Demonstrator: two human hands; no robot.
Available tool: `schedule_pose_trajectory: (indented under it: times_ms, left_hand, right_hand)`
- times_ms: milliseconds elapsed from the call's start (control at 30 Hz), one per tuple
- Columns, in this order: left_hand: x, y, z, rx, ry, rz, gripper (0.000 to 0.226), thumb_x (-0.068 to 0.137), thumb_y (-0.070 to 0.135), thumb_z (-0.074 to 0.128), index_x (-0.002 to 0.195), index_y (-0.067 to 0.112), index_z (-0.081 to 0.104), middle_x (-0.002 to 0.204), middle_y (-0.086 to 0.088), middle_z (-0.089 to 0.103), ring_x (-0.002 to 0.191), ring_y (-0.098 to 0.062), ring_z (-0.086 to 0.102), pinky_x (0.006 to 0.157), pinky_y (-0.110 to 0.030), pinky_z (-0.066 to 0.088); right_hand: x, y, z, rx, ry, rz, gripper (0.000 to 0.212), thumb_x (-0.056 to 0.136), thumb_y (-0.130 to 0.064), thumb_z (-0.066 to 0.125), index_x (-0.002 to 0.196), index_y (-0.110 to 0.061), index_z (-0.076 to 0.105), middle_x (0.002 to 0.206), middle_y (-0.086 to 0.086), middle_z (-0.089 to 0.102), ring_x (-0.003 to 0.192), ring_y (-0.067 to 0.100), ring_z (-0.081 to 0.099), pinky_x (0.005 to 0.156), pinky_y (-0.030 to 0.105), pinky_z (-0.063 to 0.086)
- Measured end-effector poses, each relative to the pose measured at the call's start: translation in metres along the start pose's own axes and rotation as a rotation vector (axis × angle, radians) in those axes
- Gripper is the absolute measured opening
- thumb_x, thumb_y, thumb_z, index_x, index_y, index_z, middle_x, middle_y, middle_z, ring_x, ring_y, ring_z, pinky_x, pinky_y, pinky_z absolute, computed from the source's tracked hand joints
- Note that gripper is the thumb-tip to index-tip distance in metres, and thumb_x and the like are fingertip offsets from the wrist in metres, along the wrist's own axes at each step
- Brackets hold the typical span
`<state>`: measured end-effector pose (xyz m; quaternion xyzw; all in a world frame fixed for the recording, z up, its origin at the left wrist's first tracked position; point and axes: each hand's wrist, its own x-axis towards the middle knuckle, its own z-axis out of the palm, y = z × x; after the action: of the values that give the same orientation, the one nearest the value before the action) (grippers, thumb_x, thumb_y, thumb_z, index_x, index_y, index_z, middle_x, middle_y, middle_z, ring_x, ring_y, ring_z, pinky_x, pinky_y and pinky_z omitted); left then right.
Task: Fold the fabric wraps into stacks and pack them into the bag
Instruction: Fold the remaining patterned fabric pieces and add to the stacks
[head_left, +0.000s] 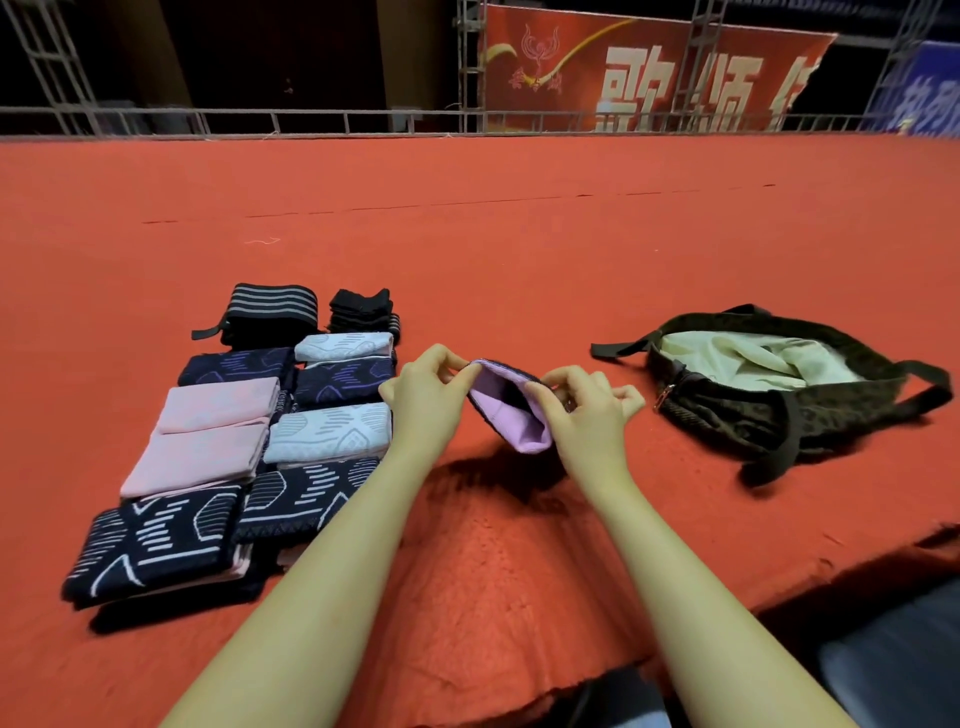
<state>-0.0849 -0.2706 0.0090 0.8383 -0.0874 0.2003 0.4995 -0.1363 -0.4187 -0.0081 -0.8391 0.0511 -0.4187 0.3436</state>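
Your left hand (423, 387) and right hand (582, 402) pinch the lilac wrap (511, 415) between your fingers (454, 364); loosen either pinch and the fold could spring open.

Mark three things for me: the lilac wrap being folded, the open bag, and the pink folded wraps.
lilac wrap (511, 415): head view, on its pale inner face between the hands.
bag (727, 415): head view, on its dark near wall.
pink folded wraps (208, 436): head view, on the top pink face.
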Motion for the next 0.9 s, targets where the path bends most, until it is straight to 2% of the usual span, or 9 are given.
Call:
schedule_pose_trajectory:
  times_ms: [67, 167, 300, 400, 500, 600, 733, 800, 900]
  left_hand:
    - [-0.002, 0.0, -0.004, 0.085, 0.002, 0.053, 0.017, 0.088, 0.035, 0.063, 0.076, 0.024, 0.057, 0.068, 0.011, 0.055, 0.081, -0.014, 0.052, 0.07, -0.03, 0.014]
    - [-0.007, -0.002, -0.006, 0.274, -0.02, 0.346, 0.015, 0.089, 0.037, 0.058, 0.087, 0.022, 0.061, 0.082, 0.011, 0.062, 0.093, -0.019, 0.053, 0.073, -0.029, 0.013]
    - [-0.013, -0.004, -0.004, 0.382, -0.161, 0.58, 0.038, 0.088, 0.045, 0.049, 0.116, 0.023, 0.062, 0.091, 0.011, 0.063, 0.096, -0.021, 0.053, 0.077, -0.029, 0.015]
    - [-0.018, -0.006, -0.001, 0.443, -0.145, 0.701, 0.033, 0.086, 0.042, 0.044, 0.087, 0.023, 0.071, 0.078, 0.011, 0.065, 0.081, -0.024, 0.06, 0.071, -0.03, 0.016]
    - [-0.019, -0.008, -0.001, 0.396, -0.04, 0.58, 0.033, 0.084, 0.042, 0.046, 0.069, 0.024, 0.069, 0.072, 0.01, 0.063, 0.076, -0.024, 0.06, 0.065, -0.027, 0.008]
    - [-0.018, -0.009, -0.002, 0.376, 0.014, 0.465, 0.031, 0.085, 0.042, 0.051, 0.071, 0.022, 0.071, 0.088, 0.003, 0.061, 0.082, -0.024, 0.056, 0.067, -0.027, 0.007]
    - [-0.014, -0.01, -0.008, 0.39, -0.002, 0.398, 0.026, 0.084, 0.037, 0.057, 0.074, 0.02, 0.073, 0.097, 0.0, 0.06, 0.089, -0.025, 0.054, 0.069, -0.027, 0.008]
    - [-0.013, -0.015, -0.013, 0.401, -0.01, 0.4, 0.025, 0.084, 0.036, 0.057, 0.074, 0.02, 0.073, 0.098, 0.0, 0.06, 0.09, -0.026, 0.055, 0.069, -0.027, 0.007]
    - [-0.009, -0.023, -0.022, 0.432, -0.007, 0.391, 0.023, 0.083, 0.034, 0.057, 0.076, 0.02, 0.074, 0.1, -0.002, 0.06, 0.09, -0.028, 0.056, 0.069, -0.027, 0.008]
  right_hand:
    - [-0.009, 0.001, 0.0, -0.015, -0.039, -0.001, 0.015, 0.082, -0.041, 0.058, 0.079, -0.028, 0.064, 0.064, -0.012, 0.057, 0.075, 0.005, 0.047, 0.073, 0.028, 0.012]
    - [-0.016, 0.003, -0.002, -0.087, 0.016, -0.074, 0.018, 0.085, -0.039, 0.055, 0.082, -0.024, 0.065, 0.067, -0.01, 0.056, 0.073, 0.007, 0.045, 0.073, 0.026, 0.011]
    - [-0.013, -0.001, -0.007, -0.271, 0.095, -0.322, 0.02, 0.088, -0.032, 0.05, 0.079, -0.023, 0.066, 0.068, -0.011, 0.063, 0.07, 0.01, 0.044, 0.072, 0.028, 0.011]
    - [-0.012, -0.002, -0.011, -0.308, 0.117, -0.336, 0.021, 0.089, -0.031, 0.05, 0.079, -0.022, 0.066, 0.07, -0.012, 0.065, 0.068, 0.012, 0.048, 0.072, 0.031, 0.016]
    - [-0.017, -0.003, -0.012, -0.219, 0.036, -0.288, 0.02, 0.085, -0.035, 0.051, 0.084, -0.023, 0.066, 0.067, -0.015, 0.06, 0.07, 0.008, 0.048, 0.071, 0.028, 0.012]
    - [-0.032, -0.004, -0.012, -0.065, -0.133, -0.245, 0.025, 0.08, -0.038, 0.059, 0.099, -0.024, 0.064, 0.069, -0.027, 0.047, 0.077, 0.0, 0.045, 0.075, 0.026, 0.015]
    - [-0.055, -0.005, -0.005, 0.013, -0.285, -0.162, 0.027, 0.077, -0.025, 0.063, 0.105, -0.023, 0.061, 0.073, -0.02, 0.052, 0.082, 0.005, 0.048, 0.088, 0.016, 0.012]
    - [-0.055, -0.007, -0.002, -0.015, -0.252, -0.16, 0.017, 0.077, -0.02, 0.061, 0.095, -0.019, 0.061, 0.072, -0.014, 0.055, 0.077, 0.013, 0.052, 0.079, 0.025, 0.017]
    - [-0.045, -0.011, -0.001, -0.252, -0.021, -0.32, 0.009, 0.078, -0.015, 0.053, 0.082, -0.013, 0.061, 0.071, -0.005, 0.059, 0.065, 0.023, 0.055, 0.072, 0.031, 0.019]
